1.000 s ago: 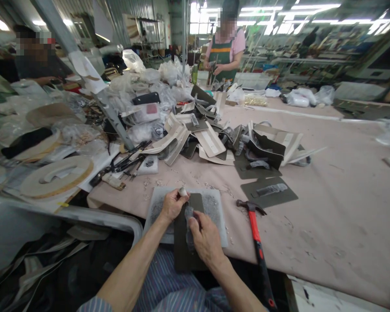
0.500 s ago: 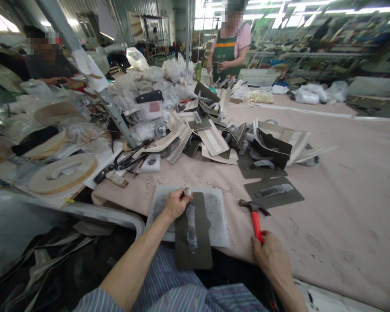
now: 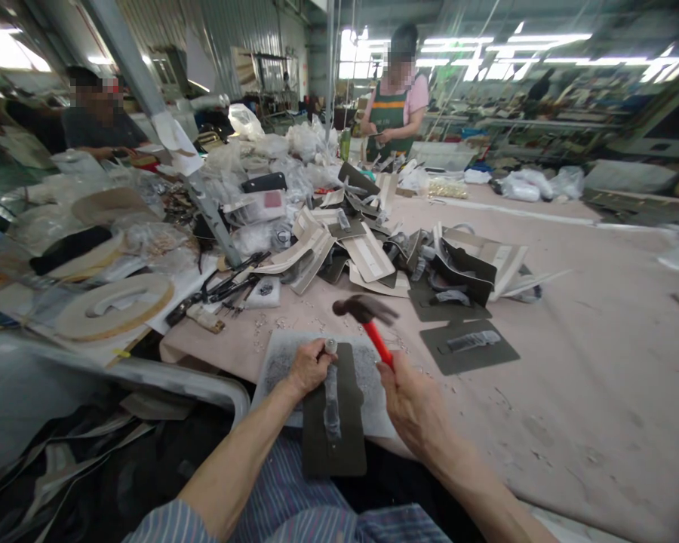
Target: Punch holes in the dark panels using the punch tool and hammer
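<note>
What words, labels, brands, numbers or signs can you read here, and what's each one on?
None can be read for certain.
Green apron: faint pale marks on the chest, perhaps lettering, too blurred to read.
White paper on the slanted metal post: nothing legible.
Hammer: no lettering can be made out.
Dark panel: no printed text shows.

open tabletop (image 3: 588,377) at right, raised hammer (image 3: 367,311) and heaped panels (image 3: 369,253) blocking straight ahead, slanted post (image 3: 211,219) at left
</note>
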### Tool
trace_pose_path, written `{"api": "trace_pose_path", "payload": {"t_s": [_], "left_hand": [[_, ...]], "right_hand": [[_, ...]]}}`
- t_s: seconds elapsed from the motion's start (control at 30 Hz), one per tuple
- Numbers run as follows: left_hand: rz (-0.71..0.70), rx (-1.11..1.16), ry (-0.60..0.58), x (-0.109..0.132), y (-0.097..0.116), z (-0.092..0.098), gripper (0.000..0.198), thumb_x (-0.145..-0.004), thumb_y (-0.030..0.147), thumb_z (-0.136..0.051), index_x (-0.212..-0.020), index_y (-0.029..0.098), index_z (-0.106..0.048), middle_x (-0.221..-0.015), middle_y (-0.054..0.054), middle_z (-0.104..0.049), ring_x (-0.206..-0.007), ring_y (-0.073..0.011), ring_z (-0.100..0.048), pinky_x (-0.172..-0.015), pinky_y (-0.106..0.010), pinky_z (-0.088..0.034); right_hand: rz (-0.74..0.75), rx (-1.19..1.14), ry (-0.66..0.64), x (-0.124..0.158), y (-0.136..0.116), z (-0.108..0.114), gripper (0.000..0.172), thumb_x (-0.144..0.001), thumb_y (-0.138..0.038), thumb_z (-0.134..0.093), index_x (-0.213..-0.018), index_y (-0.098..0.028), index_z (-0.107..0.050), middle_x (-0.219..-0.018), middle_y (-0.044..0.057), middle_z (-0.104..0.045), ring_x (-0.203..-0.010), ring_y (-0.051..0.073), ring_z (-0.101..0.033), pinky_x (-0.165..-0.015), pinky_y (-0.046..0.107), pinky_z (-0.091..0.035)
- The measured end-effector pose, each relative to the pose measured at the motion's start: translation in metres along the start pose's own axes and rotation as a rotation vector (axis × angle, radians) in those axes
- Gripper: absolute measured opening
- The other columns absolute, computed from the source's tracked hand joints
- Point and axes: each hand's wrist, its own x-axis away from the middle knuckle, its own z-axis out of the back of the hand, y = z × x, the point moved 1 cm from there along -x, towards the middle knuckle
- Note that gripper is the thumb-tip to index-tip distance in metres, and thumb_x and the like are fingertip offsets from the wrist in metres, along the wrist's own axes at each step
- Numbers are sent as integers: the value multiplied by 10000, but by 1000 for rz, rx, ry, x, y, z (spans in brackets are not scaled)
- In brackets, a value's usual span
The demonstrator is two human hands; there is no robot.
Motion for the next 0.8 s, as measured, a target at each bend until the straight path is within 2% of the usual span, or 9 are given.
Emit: {"api": "trace_pose_path", "payload": {"t_s": [0.13, 0.2, 0.27, 0.33, 0.37, 0.43, 0.57, 0.67, 0.8], "left_hand": [[8, 27, -11, 1, 0, 0, 67, -815, 158, -571, -797, 179, -632, -732, -5, -655, -678, -147, -584, -670, -255, -440], [3, 25, -14, 1, 1, 0, 52, -806, 157, -584, -797, 177, -631, -749, -6, -657, -702, -150, -587, -696, -260, -447], [1, 23, -14, 0, 2, 1, 39, -795, 158, -596, -790, 176, -630, -750, -8, -656, -716, -154, -588, -712, -265, -450], [-3, 34, -13, 0, 2, 2, 41, -795, 158, -595, -786, 176, -631, -747, -9, -656, -716, -155, -589, -717, -268, -453], [-6, 38, -12, 0, 2, 2, 45, -796, 157, -593, -785, 176, -633, -748, -10, -657, -717, -155, -590, -718, -268, -454], [-2, 35, -12, 1, 2, 1, 50, -799, 158, -591, -782, 175, -634, -742, -11, -656, -710, -155, -590, -709, -267, -452], [12, 34, -33, 2, 1, 1, 77, -819, 157, -573, -818, 175, -648, -753, -11, -667, -709, -153, -597, -702, -265, -448], [-4, 44, -33, 3, 1, 0, 86, -824, 149, -567, -826, 176, -648, -777, -11, -670, -733, -152, -599, -719, -262, -451], [-25, 39, -15, 2, 2, 1, 44, -805, 151, -595, -778, 174, -620, -754, -6, -641, -714, -149, -576, -712, -259, -440]], "right_hand": [[120, 241, -174, -18, -16, 22, 181, -954, -308, -432, -808, -218, -489, -537, -28, -464, -440, 114, -395, -483, 270, -175], [184, 156, 5, -25, -34, 51, 207, -965, -342, -443, -809, -212, -482, -546, -44, -448, -441, 101, -387, -472, 252, -197], [212, -12, 331, -27, -51, 74, 205, -986, -376, -430, -888, -208, -496, -599, -49, -462, -465, 97, -412, -476, 230, -263], [171, -158, 610, -22, -57, 77, 198, -1002, -381, -409, -993, -204, -498, -664, -37, -490, -513, 107, -467, -509, 227, -345], [154, -169, 636, -18, -55, 70, 202, -1006, -378, -395, -993, -203, -495, -675, -29, -497, -528, 113, -482, -519, 231, -362], [159, -83, 472, -10, -40, 43, 221, -989, -374, -398, -875, -209, -491, -616, -26, -481, -493, 119, -457, -486, 238, -320], [130, 160, -60, 4, 5, -2, 212, -945, -318, -445, -763, -218, -493, -499, -27, -467, -401, 117, -380, -468, 273, -160], [-15, 258, -184, 11, 38, -5, 220, -991, -352, -380, -868, -222, -508, -573, -2, -546, -494, 159, -495, -512, 276, -202], [-211, 260, -171, 25, 93, -8, 272, -1012, -370, -313, -875, -224, -497, -661, 28, -604, -634, 193, -591, -582, 272, -346]]}}
